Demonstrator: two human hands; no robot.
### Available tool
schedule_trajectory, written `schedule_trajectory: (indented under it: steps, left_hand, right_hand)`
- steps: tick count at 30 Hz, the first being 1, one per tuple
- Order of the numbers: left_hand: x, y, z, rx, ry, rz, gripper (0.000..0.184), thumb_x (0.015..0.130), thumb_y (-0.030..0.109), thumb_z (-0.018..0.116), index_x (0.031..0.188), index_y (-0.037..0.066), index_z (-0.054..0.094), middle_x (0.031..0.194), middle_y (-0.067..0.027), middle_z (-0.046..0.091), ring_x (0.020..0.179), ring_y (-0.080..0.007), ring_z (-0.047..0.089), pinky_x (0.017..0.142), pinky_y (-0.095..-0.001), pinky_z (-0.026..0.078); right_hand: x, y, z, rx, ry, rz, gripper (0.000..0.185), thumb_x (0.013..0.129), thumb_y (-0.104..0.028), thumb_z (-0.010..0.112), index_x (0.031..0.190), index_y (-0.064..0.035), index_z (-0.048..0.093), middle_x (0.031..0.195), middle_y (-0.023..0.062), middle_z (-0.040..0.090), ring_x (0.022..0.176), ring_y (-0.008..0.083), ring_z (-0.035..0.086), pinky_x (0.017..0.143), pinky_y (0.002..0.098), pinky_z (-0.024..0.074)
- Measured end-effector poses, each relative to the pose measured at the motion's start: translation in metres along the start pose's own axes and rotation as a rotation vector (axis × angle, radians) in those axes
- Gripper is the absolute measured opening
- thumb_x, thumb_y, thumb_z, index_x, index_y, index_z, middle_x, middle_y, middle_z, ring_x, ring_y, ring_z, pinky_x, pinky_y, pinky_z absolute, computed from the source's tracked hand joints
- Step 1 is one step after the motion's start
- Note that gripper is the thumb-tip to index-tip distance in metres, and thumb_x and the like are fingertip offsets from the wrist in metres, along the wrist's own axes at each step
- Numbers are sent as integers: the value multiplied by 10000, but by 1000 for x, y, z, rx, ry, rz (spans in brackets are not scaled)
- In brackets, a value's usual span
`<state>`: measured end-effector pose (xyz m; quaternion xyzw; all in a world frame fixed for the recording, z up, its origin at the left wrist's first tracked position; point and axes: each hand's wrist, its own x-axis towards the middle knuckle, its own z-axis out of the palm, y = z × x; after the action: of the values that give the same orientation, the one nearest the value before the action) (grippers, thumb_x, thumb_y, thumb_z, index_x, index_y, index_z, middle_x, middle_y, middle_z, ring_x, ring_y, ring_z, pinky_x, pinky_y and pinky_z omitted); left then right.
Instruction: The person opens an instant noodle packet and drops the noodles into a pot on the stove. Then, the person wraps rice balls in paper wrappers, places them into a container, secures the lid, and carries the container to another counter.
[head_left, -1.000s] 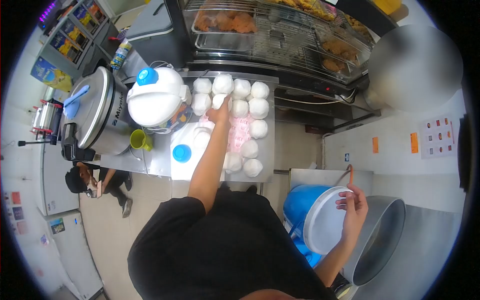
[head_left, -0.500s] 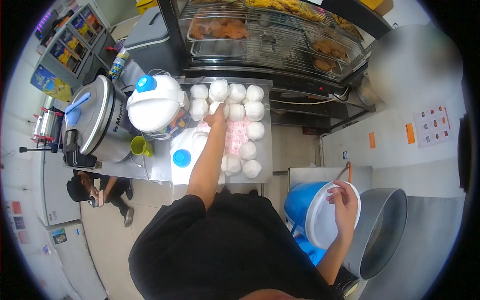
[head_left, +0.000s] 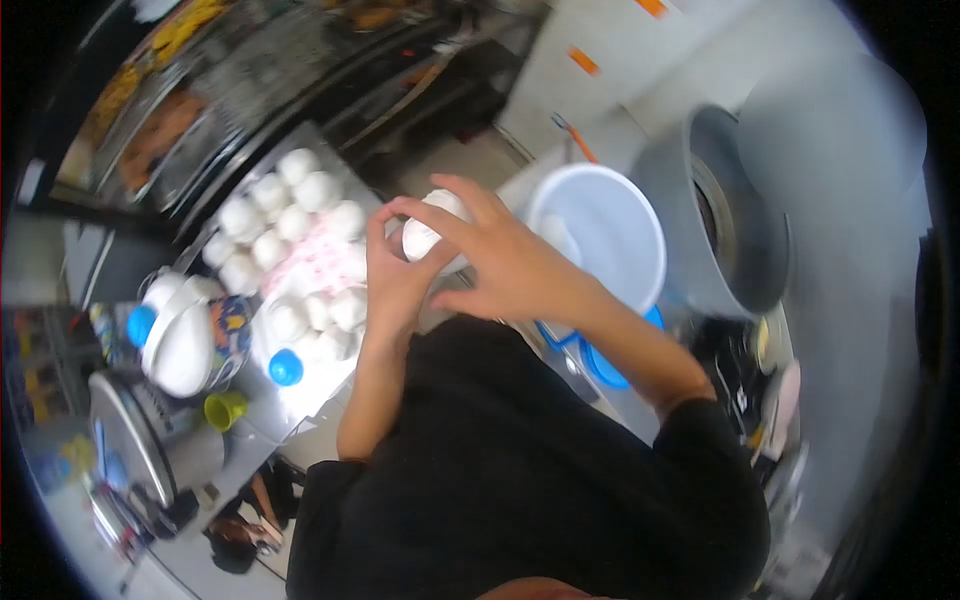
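A round white wrapped bundle point(head_left: 432, 226) is held in the air between my two hands, in the middle of the head view. My left hand point(head_left: 393, 275) curves round its left side, and my right hand point(head_left: 490, 240) grips it from above and the right. To the left, several similar white bundles point(head_left: 293, 222) stand in rows on the metal table point(head_left: 262, 415), around a pink printed paper point(head_left: 315, 256). Just right of my hands is an open blue bucket with a white rim point(head_left: 655, 235); a whitish thing lies inside it. The view is blurred.
At the left stand a white jug with a blue cap point(head_left: 182, 350), a green cup point(head_left: 226, 410) and a large steel cooker point(head_left: 135, 440). A glass food cabinet point(head_left: 250, 60) is behind the table. A big grey pot point(head_left: 690, 180) stands right. A person point(head_left: 235, 545) is at the lower left.
The view has turned right, towards the bucket. My left hand has left the table with a white bundle, and my right hand has come over from beside the bucket to hold it too.
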<state>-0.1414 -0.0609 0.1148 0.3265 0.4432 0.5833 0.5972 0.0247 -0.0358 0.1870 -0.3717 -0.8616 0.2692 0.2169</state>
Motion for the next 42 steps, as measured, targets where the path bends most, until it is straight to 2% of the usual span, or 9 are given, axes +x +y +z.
schedule_trajectory:
  steps: [7, 11, 12, 15, 22, 30, 33, 36, 42]
  left_hand:
    - [21, 1, 66, -244, -474, -146, 810, 997, 249, 767, 1570, 37, 236, 1374, -207, 635, 1199, -246, 630, 1039, -398, 506]
    - [28, -27, 74, 557, -304, 360, 626, 963, 279, 776, 1470, 54, 487, 1352, -137, 655, 1165, -258, 616, 1020, -399, 474]
    - [26, -32, 80, 553, -293, 361, 497, 906, 247, 805, 1325, 53, 622, 1314, -141, 651, 1152, -309, 615, 1034, -430, 462]
    - [31, -64, 84, 816, -438, 718, 404, 890, 205, 783, 1253, 60, 676, 1287, -139, 664, 1172, -355, 602, 1033, -458, 469]
    - [25, -94, 82, 931, -452, 654, 256, 894, 156, 696, 1145, 119, 730, 1452, -144, 561, 1332, -441, 419, 1125, -552, 364]
    - [26, -96, 77, 886, -451, 623, 277, 879, 134, 658, 1148, 116, 717, 1501, -105, 538, 1323, -444, 422, 1137, -555, 369]
    - [26, -97, 77, 886, -458, 622, 291, 871, 133, 651, 1155, 124, 711, 1502, -103, 535, 1328, -442, 415, 1136, -559, 368]
    - [28, -97, 74, 872, -468, 624, 305, 863, 129, 646, 1162, 128, 705, 1505, -102, 531, 1327, -439, 405, 1135, -558, 365]
    - [29, -99, 75, 850, -496, 618, 318, 856, 122, 618, 1165, 123, 695, 1512, -109, 517, 1315, -443, 382, 1137, -565, 342]
  right_hand:
    - [-41, 77, -88, 57, 15, 215, 535, 756, -216, 868, 1248, -115, 684, 1298, 194, 632, 1233, 366, 629, 1048, 439, 509]
    - [-80, 136, -90, 17, -135, 568, 575, 731, -251, 878, 1255, -128, 677, 1257, 187, 645, 1168, 341, 649, 994, 434, 533]
    - [-91, 152, -76, -91, -209, 622, 607, 716, -252, 881, 1273, -129, 671, 1250, 193, 638, 1158, 359, 654, 974, 446, 543]
    - [-102, 164, -31, -331, -430, 836, 664, 729, -269, 865, 1338, -115, 647, 1266, 217, 602, 1133, 437, 664, 979, 503, 548]
    - [-138, 218, 35, -716, -227, 692, 548, 792, -132, 793, 1308, -40, 634, 1265, 204, 563, 1106, 413, 615, 902, 519, 539]
    - [-150, 244, 45, -813, -185, 480, 452, 799, -130, 763, 1218, -17, 636, 1246, 176, 604, 1153, 376, 588, 908, 480, 528]
    - [-148, 256, 55, -816, -171, 513, 466, 818, -143, 761, 1236, 12, 625, 1191, 183, 633, 1166, 375, 590, 923, 494, 547]
    - [-141, 243, 55, -736, -214, 817, 406, 848, -142, 733, 1193, 50, 639, 1199, 222, 643, 1174, 376, 593, 919, 508, 565]
    - [-134, 254, 51, -636, -296, 953, 494, 880, -219, 682, 1244, 110, 634, 1272, 283, 635, 1186, 403, 572, 1042, 482, 470]
